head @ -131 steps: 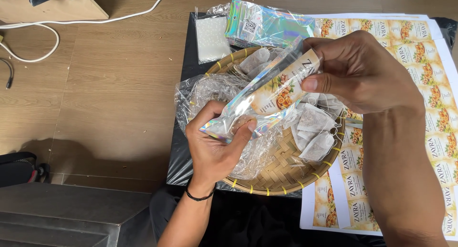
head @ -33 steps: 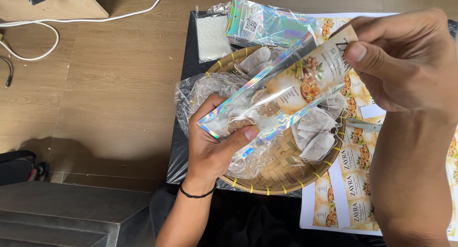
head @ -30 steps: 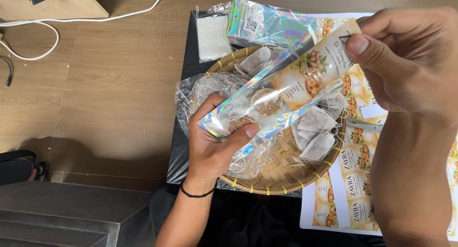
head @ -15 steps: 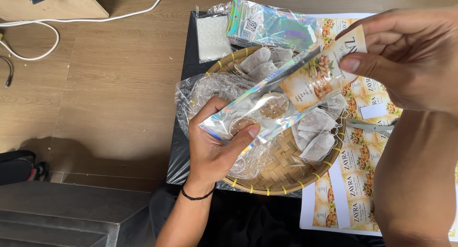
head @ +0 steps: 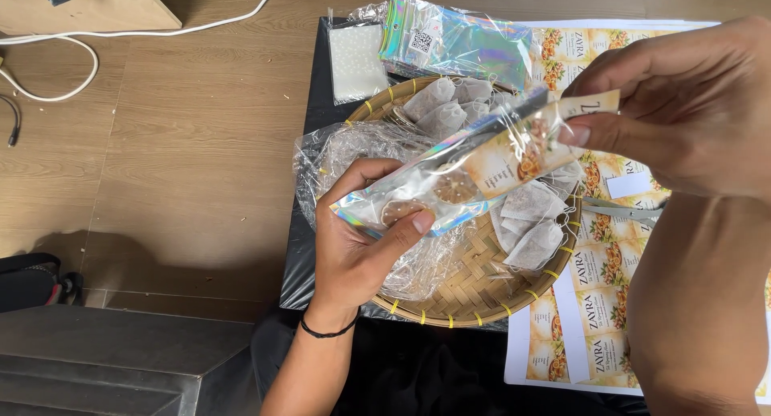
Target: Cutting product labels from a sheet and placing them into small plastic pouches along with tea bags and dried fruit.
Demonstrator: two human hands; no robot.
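Pouch [head: 450, 179] held over woven tray [head: 474, 291], black mat [head: 321, 87], wooden floor [head: 193, 143]

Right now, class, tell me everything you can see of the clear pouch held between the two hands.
The pouch is a flat, long packet of clear plastic film with shiny rainbow-tinted edges. A cream label with an orange picture sits near its right end, and round brownish slices show through the film. It is held slanting, its right end higher, above the woven basket. The left hand pinches its lower end, thumb on top; the right hand grips the upper end by the label. Nothing else touches it.
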